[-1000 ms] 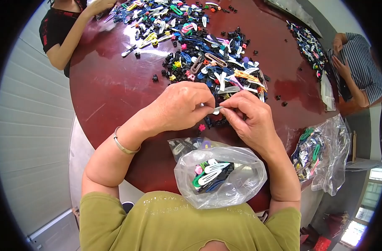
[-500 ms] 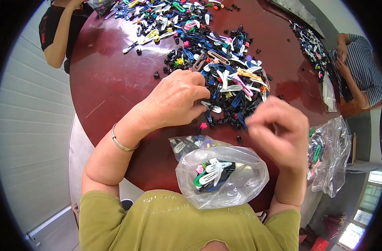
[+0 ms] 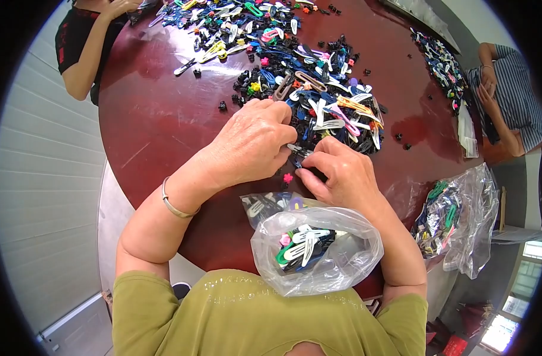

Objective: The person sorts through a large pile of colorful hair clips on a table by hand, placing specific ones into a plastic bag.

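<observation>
My left hand (image 3: 253,141) is closed at the near edge of a heap of hair clips (image 3: 318,77), with a white snap hair clip (image 3: 296,149) at its fingertips. Just to its right, my right hand (image 3: 344,173) pinches a dark blue hair clip (image 3: 297,162); the fingers partly hide it. A pink flower claw clip (image 3: 287,178) lies below the fingertips. In front of my body stands an open clear plastic bag (image 3: 357,261), with white, green, pink and dark clips (image 3: 303,244) inside.
Behind the open bag lies another clear bag with clips (image 3: 262,206). A filled clear bag (image 3: 470,207) sits at the table's right edge. Two people sit around the dark red table (image 3: 146,118), one at upper left, one at right beside another clip pile (image 3: 440,68).
My right hand has moved left and inward from beside the heap to the clips next to my left hand, where its fingers now pinch. The left hand has barely moved.
</observation>
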